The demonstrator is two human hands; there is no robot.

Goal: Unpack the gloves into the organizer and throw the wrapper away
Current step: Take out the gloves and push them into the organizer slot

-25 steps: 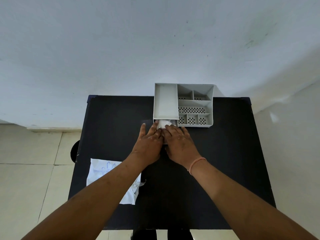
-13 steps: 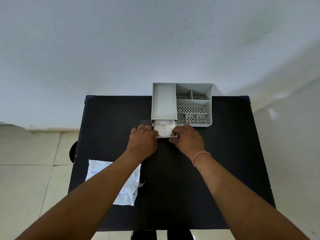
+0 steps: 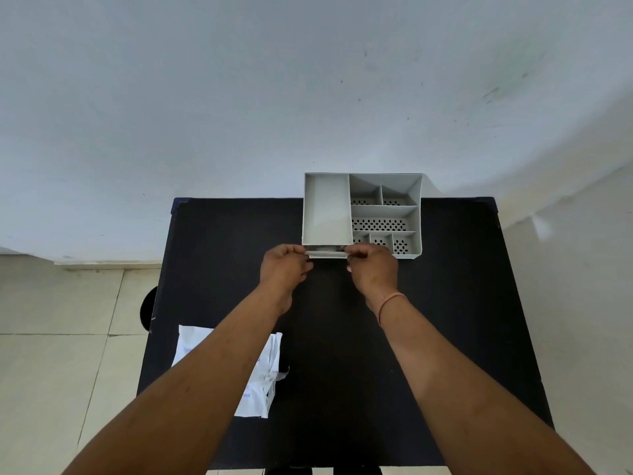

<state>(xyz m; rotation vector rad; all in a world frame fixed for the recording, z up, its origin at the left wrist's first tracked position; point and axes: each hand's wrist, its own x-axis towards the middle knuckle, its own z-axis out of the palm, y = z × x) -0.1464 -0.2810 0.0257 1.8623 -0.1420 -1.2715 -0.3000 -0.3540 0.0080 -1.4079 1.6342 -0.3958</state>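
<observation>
Gloves are not plainly visible; only a pale sliver shows inside the drawer [image 3: 326, 254], which protrudes slightly from the front of the grey organizer [image 3: 418, 214], just above frame centre.

Nearest the camera, at lower left of the frame, the opened white wrapper [image 3: 265, 378] lies flat on the black table [image 3: 428, 337], partly covered by the left forearm and well apart from both hands.

Farther in, the left hand [image 3: 282, 269] and right hand [image 3: 373, 272] are set apart, each pinching one end of the drawer front between thumb and fingers.

Step in hand, as judged: closing the drawer on the stowed gloves. The unpacking stage appears nearly complete.

Next move calls for an even push on both ends so the drawer seats flush without skewing. One hand must then release, return to the lower left, and collect the wrapper for disposal. A dark round object [image 3: 148, 308] beside the table's left edge may be the bin; this cannot be confirmed.
</observation>
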